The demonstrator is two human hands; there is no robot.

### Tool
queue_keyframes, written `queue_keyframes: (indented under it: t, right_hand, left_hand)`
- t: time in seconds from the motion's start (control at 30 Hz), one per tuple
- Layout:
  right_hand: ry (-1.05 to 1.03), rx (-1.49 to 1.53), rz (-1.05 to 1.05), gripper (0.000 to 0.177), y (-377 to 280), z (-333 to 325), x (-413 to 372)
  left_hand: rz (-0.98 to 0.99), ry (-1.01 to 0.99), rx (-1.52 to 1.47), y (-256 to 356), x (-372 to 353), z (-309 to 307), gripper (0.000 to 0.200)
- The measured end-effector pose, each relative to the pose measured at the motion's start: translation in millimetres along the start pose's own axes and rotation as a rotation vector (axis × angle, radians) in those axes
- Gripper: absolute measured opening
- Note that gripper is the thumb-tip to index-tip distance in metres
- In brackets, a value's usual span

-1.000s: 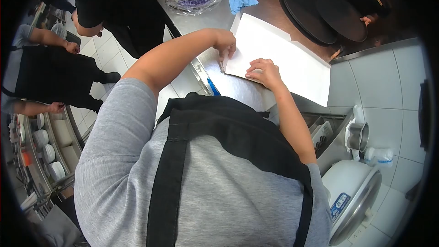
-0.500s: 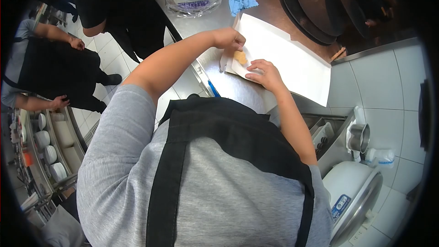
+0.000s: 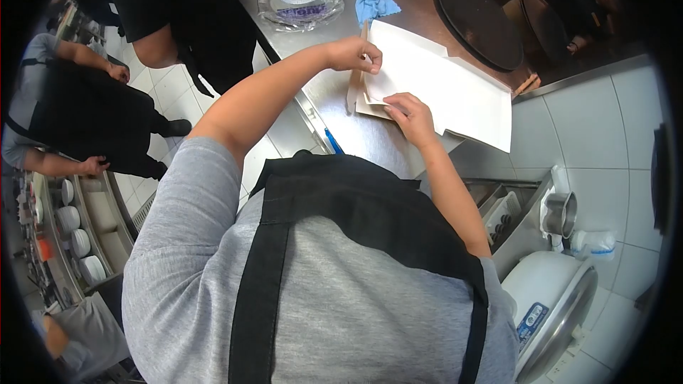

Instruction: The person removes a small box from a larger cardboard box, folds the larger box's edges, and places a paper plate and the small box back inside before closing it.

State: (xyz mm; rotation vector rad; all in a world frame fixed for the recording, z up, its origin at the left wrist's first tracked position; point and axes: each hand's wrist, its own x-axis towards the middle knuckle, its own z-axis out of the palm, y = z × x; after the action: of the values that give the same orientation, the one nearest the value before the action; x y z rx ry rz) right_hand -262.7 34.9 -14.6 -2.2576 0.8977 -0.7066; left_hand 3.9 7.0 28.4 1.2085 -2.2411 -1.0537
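Note:
An opened white cardboard box [image 3: 441, 89] lies on the steel table [image 3: 299, 39]. My left hand [image 3: 353, 54] is over its left end, with thumb and fingertips curled together; anything between them is too small to make out. At the near left corner, my right hand [image 3: 413, 115] has its thumb and fingers closed on the folded edge of a white flap. Brown cardboard edges show at the box's left side. A blue cloth [image 3: 376, 4] lies just beyond the box.
Wrapped paper plates [image 3: 299, 0] lie at the back left. A round black tray [image 3: 478, 25] rests beyond the box; a person at the far right has hands near another tray [image 3: 544, 18]. Co-workers stand at left. A large white container [image 3: 544, 284] stands at lower right.
The tan piece under my left hand is out of sight, and that hand's fingers have lifted slightly. The box has shifted a little. Black trays have moved right, off the round one.

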Motion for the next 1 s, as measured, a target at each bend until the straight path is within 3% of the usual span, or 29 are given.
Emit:
queue_keyframes:
  t: [0.07,0.17,0.27,0.43,0.77,1.0]
  right_hand:
    - [-0.037,0.098,0.161,0.018,-1,-3,0]
    - [-0.057,-0.040,0.133,0.016,4,-5,7]
    - [-0.099,-0.010,0.208,0.015,2,-1,14]
    - [-0.142,-0.156,0.071,0.014,-18,0,17]
    - [-0.124,-0.010,0.057,0.018,-13,-7,32]
    - [-0.266,0.145,0.303,0.018,8,-16,58]
  left_hand:
    - [0.006,-0.038,-0.009,-3,-6,-2,0.013]
    - [0.021,-0.042,-0.025,-12,-15,9,0.027]
    - [0.049,-0.015,0.043,-13,-21,16,0.028]
    - [0.060,0.071,0.021,-7,-28,18,0.033]
    - [0.146,0.132,0.148,-3,-34,17,0.017]
    - [0.218,0.200,0.220,22,-29,18,0.014]
